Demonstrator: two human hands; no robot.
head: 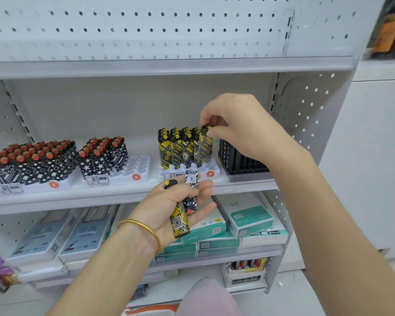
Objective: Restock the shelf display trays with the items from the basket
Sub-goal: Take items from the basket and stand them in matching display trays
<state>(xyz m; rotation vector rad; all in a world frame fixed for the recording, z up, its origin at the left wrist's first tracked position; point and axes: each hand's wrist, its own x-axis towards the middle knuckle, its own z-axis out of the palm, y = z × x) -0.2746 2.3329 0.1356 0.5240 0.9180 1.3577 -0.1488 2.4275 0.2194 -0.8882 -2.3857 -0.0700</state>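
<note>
My right hand (242,124) pinches the top of a yellow-and-black lighter (205,144) standing at the right end of the rows in the white display tray (211,171) on the middle shelf. Other yellow-and-black lighters (176,147) fill the tray's left and rear slots. My left hand (173,206), with a gold bangle on its wrist, is below the shelf edge and holds two lighters: a yellow-and-black one (179,221) and a black-and-white one (191,190). An orange-and-white basket edge (151,310) shows at the bottom.
Two more white trays hold black-and-white lighters with red tops (30,160) (103,156); the middle tray (139,165) has free slots on its right. A black slotted rack (242,160) stands right of my right hand. Boxed goods (249,215) fill the lower shelf.
</note>
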